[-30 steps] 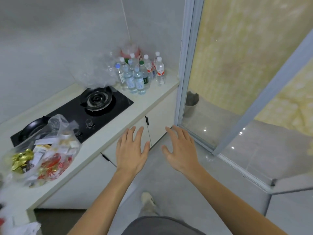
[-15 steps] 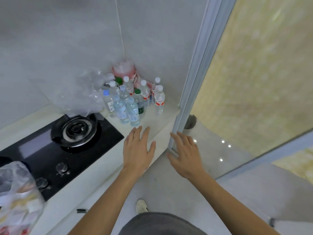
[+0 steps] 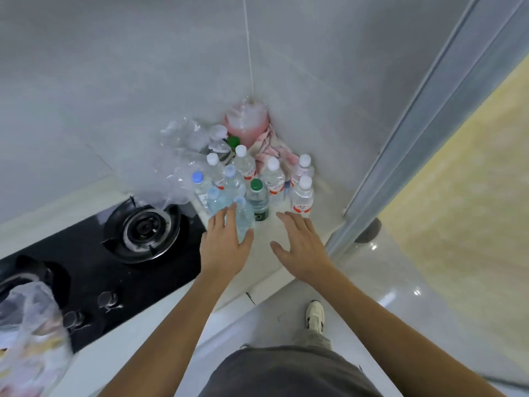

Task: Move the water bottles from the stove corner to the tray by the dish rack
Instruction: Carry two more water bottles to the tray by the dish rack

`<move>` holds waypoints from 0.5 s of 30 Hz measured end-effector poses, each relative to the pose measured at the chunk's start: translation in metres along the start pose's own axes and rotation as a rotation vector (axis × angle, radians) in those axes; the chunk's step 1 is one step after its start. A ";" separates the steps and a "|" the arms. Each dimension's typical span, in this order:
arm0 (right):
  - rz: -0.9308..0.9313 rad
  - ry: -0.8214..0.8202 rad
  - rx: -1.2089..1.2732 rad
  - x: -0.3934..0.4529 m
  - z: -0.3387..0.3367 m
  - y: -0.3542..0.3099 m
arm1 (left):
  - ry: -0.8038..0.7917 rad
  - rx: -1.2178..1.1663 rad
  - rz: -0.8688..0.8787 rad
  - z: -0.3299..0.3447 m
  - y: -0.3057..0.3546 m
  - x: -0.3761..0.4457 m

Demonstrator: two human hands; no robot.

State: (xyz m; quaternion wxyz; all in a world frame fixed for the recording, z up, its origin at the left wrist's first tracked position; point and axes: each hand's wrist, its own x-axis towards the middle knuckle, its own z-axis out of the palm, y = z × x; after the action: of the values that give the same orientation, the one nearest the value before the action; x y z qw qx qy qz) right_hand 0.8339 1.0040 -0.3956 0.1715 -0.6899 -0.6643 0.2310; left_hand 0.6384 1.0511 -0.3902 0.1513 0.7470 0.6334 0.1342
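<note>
A: Where were the clear plastic water bottles (image 3: 252, 181)?
B: Clustered in the counter corner past the black gas stove (image 3: 114, 247). Left hand (image 3: 224, 245) had straight fingers against the nearest pale-blue-capped bottle (image 3: 244, 217); right hand (image 3: 300, 247) hovered flat and spread just beside them, holding nothing.

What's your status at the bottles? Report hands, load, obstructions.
Left hand open, fingers at the nearest bottle. Right hand open, holding nothing. Water bottles all upright in the corner. Crumpled plastic crowds their left side.

Home kitchen: gas stove (image 3: 143, 229), tiled countertop (image 3: 272, 256)
</note>
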 end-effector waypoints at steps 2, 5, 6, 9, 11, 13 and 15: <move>-0.040 -0.074 0.065 0.031 0.001 0.009 | 0.007 -0.012 -0.088 -0.002 0.003 0.014; -0.070 -0.152 0.166 0.073 0.002 0.019 | -0.014 -0.066 -0.233 0.002 0.004 0.033; -0.076 -0.165 0.206 0.084 0.002 0.020 | -0.034 -0.125 -0.278 0.004 0.003 0.036; -0.124 -0.144 0.317 0.114 0.007 0.020 | -0.063 -0.276 -0.326 0.007 0.000 0.043; -0.161 -0.149 0.337 0.130 0.011 0.021 | -0.059 -0.297 -0.314 0.011 0.003 0.046; -0.183 -0.173 0.333 0.140 0.012 0.019 | -0.050 -0.316 -0.308 0.017 0.004 0.048; -0.194 -0.183 0.329 0.148 0.015 0.020 | -0.054 -0.343 -0.311 0.020 0.004 0.053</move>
State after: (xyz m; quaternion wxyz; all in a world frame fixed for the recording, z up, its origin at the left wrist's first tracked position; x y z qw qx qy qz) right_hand 0.8441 1.1493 -0.4319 0.2421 -0.5614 -0.6938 0.3806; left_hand 0.6587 1.1015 -0.4062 0.3115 0.6071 0.7045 0.1951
